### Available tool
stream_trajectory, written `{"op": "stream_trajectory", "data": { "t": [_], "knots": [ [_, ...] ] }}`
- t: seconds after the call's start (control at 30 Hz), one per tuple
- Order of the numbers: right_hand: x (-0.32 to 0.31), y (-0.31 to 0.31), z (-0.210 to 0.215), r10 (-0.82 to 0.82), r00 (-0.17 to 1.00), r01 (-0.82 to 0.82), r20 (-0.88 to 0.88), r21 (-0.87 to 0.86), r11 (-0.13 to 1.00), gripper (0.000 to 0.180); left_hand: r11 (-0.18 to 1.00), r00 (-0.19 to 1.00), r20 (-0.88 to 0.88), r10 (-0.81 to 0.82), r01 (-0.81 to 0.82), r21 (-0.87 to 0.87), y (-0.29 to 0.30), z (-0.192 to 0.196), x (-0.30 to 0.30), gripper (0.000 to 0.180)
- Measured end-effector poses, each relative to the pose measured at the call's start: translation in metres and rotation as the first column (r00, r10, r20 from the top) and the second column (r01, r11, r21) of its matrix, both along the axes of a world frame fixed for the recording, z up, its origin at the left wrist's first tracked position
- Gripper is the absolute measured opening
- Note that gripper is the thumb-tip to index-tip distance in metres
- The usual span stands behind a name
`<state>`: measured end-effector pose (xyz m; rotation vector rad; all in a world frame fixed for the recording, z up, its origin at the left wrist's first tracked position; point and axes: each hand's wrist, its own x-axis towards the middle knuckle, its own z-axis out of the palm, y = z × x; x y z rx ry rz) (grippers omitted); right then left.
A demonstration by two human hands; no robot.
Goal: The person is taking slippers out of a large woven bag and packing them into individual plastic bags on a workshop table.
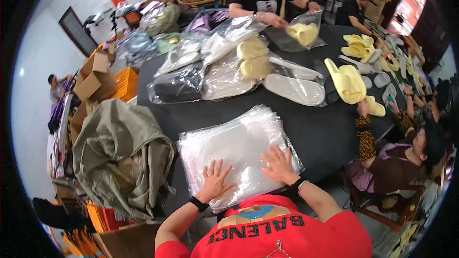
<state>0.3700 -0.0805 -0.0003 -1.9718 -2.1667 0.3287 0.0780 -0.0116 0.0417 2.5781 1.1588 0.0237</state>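
Note:
A thick stack of clear plastic bags [239, 138] lies on the dark table in front of me. My left hand [216, 181] rests flat on its near left part, fingers spread. Toward the stack's right side, my right hand [279, 164] is also spread flat on the top bag. Neither hand grips anything. Beyond the stack are bagged slippers: a dark pair [178, 83], a yellow pair [253, 57] lying on top of other bags, and a pale grey pair [295, 89].
A big grey-green sack [122, 148] stands at the table's left edge, near a cardboard box [95, 79] and an orange crate [125, 83]. Across the table a person handles a bagged yellow slipper pair [304, 33]. At right another person's hand holds yellow slippers [348, 83]; loose slippers lie beyond.

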Motion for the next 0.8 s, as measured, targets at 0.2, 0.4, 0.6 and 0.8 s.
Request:
{"op": "stream_trajectory", "data": {
  "t": [0.2, 0.4, 0.6, 0.8],
  "knots": [
    [0.004, -0.001, -0.010, 0.009, 1.000, -0.009, 0.015, 0.002, 1.000, 0.056, 0.996, 0.996, -0.053, -0.073, 0.070, -0.055, -0.004, -0.026, -0.006, 0.078],
    [0.003, 0.005, 0.010, -0.020, 0.999, 0.018, -0.036, -0.072, 0.997, 0.061, 0.989, 0.986, -0.126, -0.106, 0.091, -0.121, 0.015, -0.002, 0.005, 0.066],
    [-0.016, 0.010, 0.059, 0.095, 0.995, -0.095, -0.005, -0.057, 0.994, 0.064, 0.993, 0.964, 0.248, 0.092, -0.072, -0.090, 0.058, 0.031, 0.002, 0.042],
    [-0.028, -0.002, 0.038, 0.168, 0.981, -0.175, -0.098, -0.063, 0.983, 0.067, 0.900, 0.807, 0.411, 0.424, -0.425, -0.094, 0.076, 0.061, -0.067, 0.035]
  ]
}}
